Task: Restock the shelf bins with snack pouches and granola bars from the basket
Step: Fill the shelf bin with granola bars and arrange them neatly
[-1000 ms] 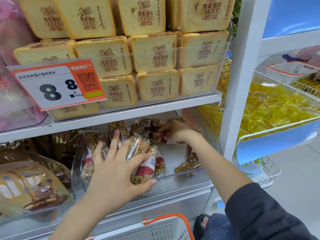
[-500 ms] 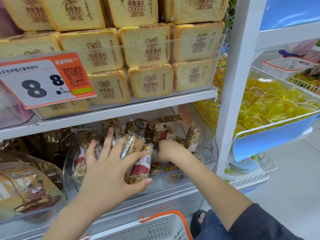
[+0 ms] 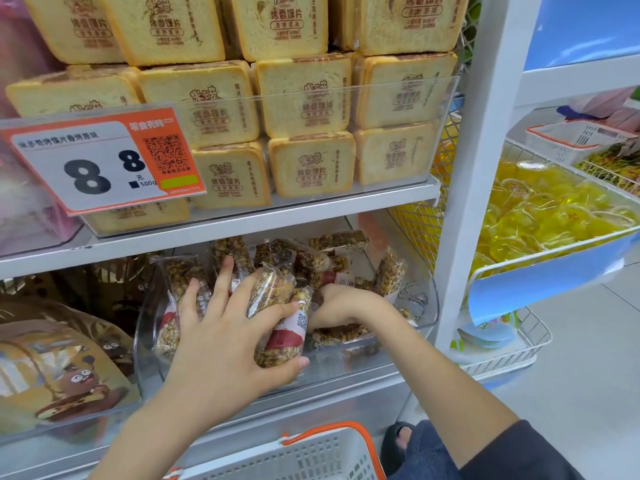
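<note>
Inside the clear bin (image 3: 424, 306) on the lower shelf, the left hand (image 3: 225, 337) grasps a bunch of upright granola bars (image 3: 277, 317) between spread fingers and thumb at the bin's front, while the right hand (image 3: 341, 304) reaches in just right of them, fingers curled down among loose bars; whether it grips one I cannot tell. The likely trouble is the upright bunch fanning out and toppling over the bin's low front wall toward the basket (image 3: 311, 455) below, should the left hand let go before the right packs bars in beside them.
</note>
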Available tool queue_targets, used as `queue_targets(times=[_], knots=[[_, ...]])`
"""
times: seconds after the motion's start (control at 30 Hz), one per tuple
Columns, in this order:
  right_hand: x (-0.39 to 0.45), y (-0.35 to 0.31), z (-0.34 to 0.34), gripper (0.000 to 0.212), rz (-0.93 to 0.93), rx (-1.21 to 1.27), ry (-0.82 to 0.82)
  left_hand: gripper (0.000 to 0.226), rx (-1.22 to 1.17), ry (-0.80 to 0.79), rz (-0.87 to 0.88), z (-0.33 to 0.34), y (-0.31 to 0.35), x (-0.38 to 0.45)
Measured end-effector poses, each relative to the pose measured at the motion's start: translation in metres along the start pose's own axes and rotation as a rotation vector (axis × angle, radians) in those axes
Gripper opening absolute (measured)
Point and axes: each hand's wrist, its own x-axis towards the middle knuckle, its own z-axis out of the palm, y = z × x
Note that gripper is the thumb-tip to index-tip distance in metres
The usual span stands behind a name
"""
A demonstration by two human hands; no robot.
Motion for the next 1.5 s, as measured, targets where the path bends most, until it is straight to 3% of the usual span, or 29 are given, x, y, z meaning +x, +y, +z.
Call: queue_targets(times=[0.17,0.23,0.3,0.33,0.4,0.43,0.53,0.63,0.83,0.93,1.07,1.13,1.2,1.27,1.43,1.5], knots=[[-0.013,0.006,-0.012,0.066,0.001,-0.209,-0.157,0.062,-0.004,0.008,-0.002,0.000,0.000,0.001],[-0.017,0.012,-0.016,0.073,-0.024,-0.214,-0.191,0.062,-0.002,0.008,-0.004,0.000,0.000,0.002],[-0.019,0.018,-0.021,0.066,-0.064,-0.024,-0.075,0.061,0.001,0.010,-0.004,0.000,0.001,0.002],[-0.016,0.019,-0.022,0.056,-0.081,0.043,0.064,0.061,0.001,0.011,-0.005,0.000,0.001,0.002],[-0.005,0.021,-0.023,0.034,-0.102,-0.038,0.324,0.061,0.000,0.007,-0.008,0.000,0.000,0.002],[0.000,0.019,-0.023,0.027,-0.080,-0.125,0.341,0.061,0.000,0.004,-0.008,0.000,0.000,0.002],[0.004,0.016,-0.017,0.051,0.000,-0.274,0.119,0.061,-0.001,-0.003,-0.006,0.000,-0.001,0.001],[-0.001,0.018,-0.018,0.076,-0.019,-0.325,0.007,0.061,0.001,-0.002,-0.003,0.001,-0.002,0.001],[0.013,0.021,-0.012,0.084,-0.143,-0.144,0.072,0.061,-0.010,-0.007,0.000,0.000,-0.001,0.001],[0.017,0.029,-0.014,0.090,-0.169,0.035,0.181,0.061,-0.008,-0.007,0.004,0.000,-0.002,0.001],[0.000,0.034,-0.029,0.047,-0.181,0.296,0.356,0.060,-0.019,-0.005,0.002,0.000,-0.002,0.001],[-0.014,0.028,-0.031,0.049,-0.137,0.407,0.208,0.061,-0.029,-0.003,-0.002,0.000,-0.001,0.001],[-0.019,0.019,-0.022,0.063,-0.067,0.321,0.017,0.061,-0.027,-0.007,-0.001,0.000,-0.001,0.001],[-0.014,0.012,-0.010,0.064,-0.039,0.283,-0.059,0.062,-0.022,-0.009,-0.003,-0.001,-0.001,0.001],[-0.004,0.010,-0.015,0.015,0.020,0.473,0.063,0.061,-0.016,-0.003,-0.003,-0.001,-0.001,0.001],[-0.006,0.008,-0.017,0.013,0.023,0.390,0.084,0.061,-0.015,0.000,-0.004,-0.001,-0.001,0.001]])
